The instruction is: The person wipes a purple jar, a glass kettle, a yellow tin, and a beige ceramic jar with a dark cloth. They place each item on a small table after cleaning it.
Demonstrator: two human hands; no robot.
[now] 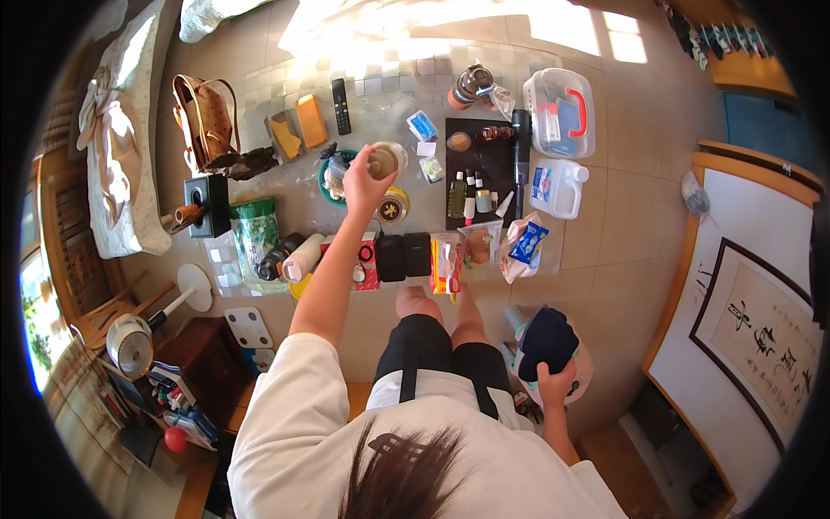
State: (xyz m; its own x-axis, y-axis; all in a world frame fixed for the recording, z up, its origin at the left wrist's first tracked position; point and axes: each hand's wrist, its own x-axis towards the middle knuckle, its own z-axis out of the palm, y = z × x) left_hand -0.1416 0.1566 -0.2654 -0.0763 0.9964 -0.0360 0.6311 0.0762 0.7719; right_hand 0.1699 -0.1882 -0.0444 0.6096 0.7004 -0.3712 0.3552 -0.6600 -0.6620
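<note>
My left hand (364,185) grips a round jar (391,156) with a pale top over the glass table. Right below it stands a second round tin (393,206) with a yellow rim and a dark emblem on its lid. Partly behind my left hand is a green round basket (322,183) with plastic-wrapped things in it. Down at my right side, my right hand (556,383) holds a dark navy cap (548,337) by its edge. The cap is above a pale pink, round-topped object (583,373) that it partly covers.
Along the table's near edge are a green bag (255,233), a white tumbler (303,258), black boxes (403,256) and snack packets (446,263). To the right stand a black mat (476,165) with bottles, a clear lidded box (541,97) and a white jug (557,188). A brown handbag (204,123) is at left.
</note>
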